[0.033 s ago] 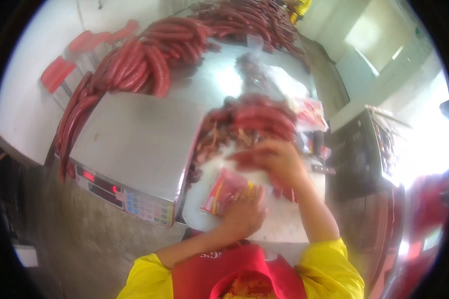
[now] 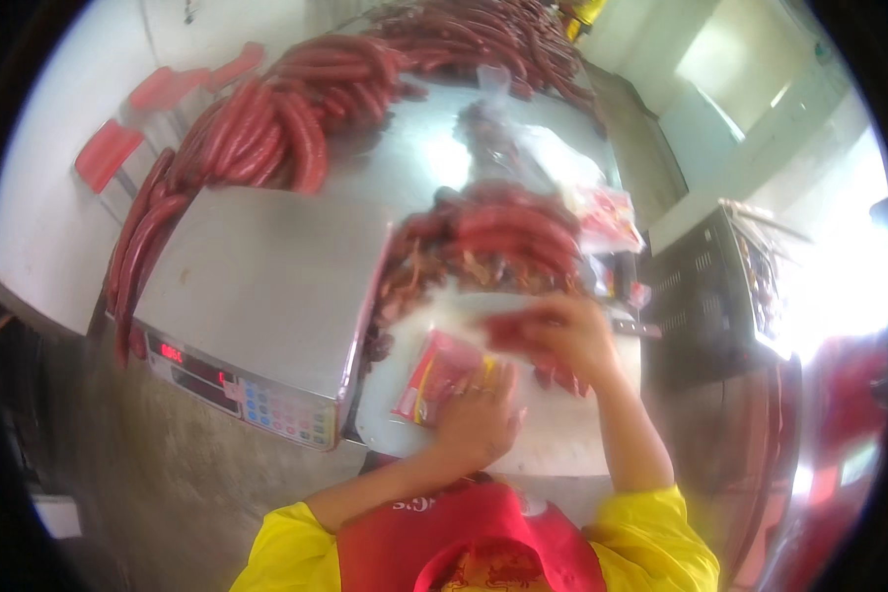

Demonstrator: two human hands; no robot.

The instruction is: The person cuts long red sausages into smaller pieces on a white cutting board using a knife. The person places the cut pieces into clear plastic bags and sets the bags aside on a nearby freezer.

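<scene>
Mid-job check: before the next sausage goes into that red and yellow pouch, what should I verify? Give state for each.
1. Left hand pinning the pouch: ok.
2. Right hand gripping a sausage: ok.
3. Pouch mouth open: cannot tell, blurred.
4. Sausage pile within reach behind the hands: ok.
5. Scale platform bare for weighing: ok.

Bright daylight from upper right, blown out there. Glare on steel table (image 2: 444,158). Motion-blurred right hand (image 2: 572,335). Heavy fisheye bending, black vignette at rim.
</scene>
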